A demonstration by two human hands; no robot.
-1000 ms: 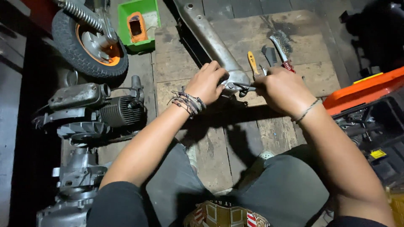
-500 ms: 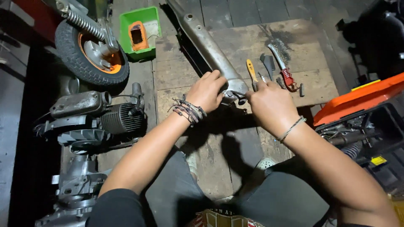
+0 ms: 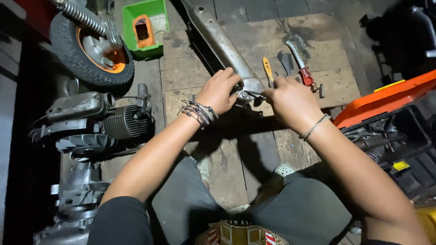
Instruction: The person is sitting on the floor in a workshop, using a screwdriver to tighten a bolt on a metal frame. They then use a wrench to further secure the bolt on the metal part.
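Two bare arms, reaching far out from the near edge over bent knees in grey trousers. Left hand (image 3: 219, 90) curled over the near end of a long grey metal part (image 3: 225, 47), fingers wrapped round it, grip clamped tight on the metal. Dark string bands (image 3: 198, 112) round that wrist. Right hand (image 3: 290, 102) just beside it, knuckles up, fingers pinched together on a small thin metal piece (image 3: 252, 94) at the same end of the part. Hard to tell what kind of piece. One thin band (image 3: 313, 127) round the right wrist.

Long grey metal part lying slantwise on the wooden floor boards (image 3: 190, 68), from the far middle down to the two hands.

Just far of the right hand, three tools in a row on the boards: one yellow-handled tool (image 3: 268, 69), one dark flat tool (image 3: 286, 61), one wire brush with a red grip (image 3: 300, 63). One small dark bit (image 3: 321, 90) right of the brush.

Far left: one black tyre on an orange wheel (image 3: 91, 52), one spring (image 3: 77, 13) over it. One green tray (image 3: 144, 25) beside it with one orange thing (image 3: 143, 31) inside. Left of the arms: one grey engine with fins (image 3: 104, 120). On the right: one orange panel (image 3: 386, 97).
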